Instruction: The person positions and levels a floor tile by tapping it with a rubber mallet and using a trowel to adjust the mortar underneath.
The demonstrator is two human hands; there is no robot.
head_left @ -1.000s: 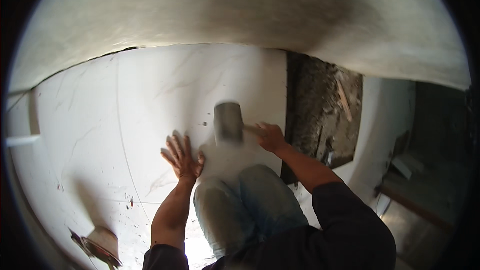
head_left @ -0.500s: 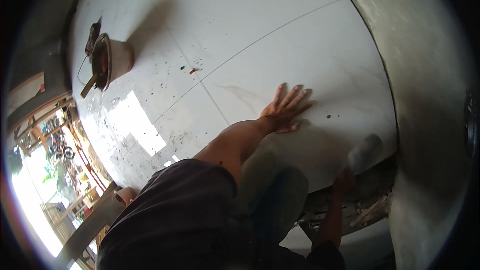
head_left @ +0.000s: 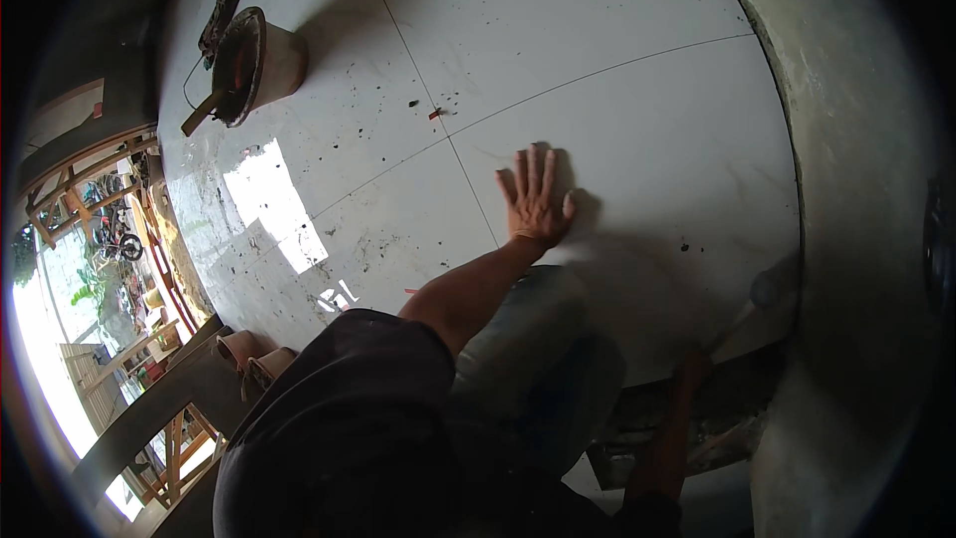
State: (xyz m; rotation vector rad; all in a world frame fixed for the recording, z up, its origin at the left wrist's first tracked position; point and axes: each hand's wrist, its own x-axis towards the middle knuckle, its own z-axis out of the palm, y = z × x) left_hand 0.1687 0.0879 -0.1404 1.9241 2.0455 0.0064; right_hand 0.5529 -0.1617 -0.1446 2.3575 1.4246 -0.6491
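Observation:
My left hand point(head_left: 538, 204) lies flat with fingers spread on a large glossy white floor tile point(head_left: 637, 130). My right hand point(head_left: 692, 367) is closed around the handle of a mallet point(head_left: 775, 284) with a greyish head. The mallet's head is over the tile's right end, close to the wall; motion blurs it, so I cannot tell whether it touches. A thin joint line runs along the tile's far and left sides. A small red piece point(head_left: 435, 114) lies near the corner where the joints meet. My bent knees are beside the tile's near edge.
A dirty bucket point(head_left: 279, 65) with tools stands at the far left. A grey wall point(head_left: 846, 189) borders the tiles on the right. Below the near edge is a dark, rough gap point(head_left: 717, 408). Pots point(head_left: 264, 364) and wooden frames stand at the left. Dark crumbs dot the tiles.
My left hand has shifted its place on the tile, its fingers now pointing more directly away from me. The mallet's head has swung right, toward the wall. The whole view has shifted.

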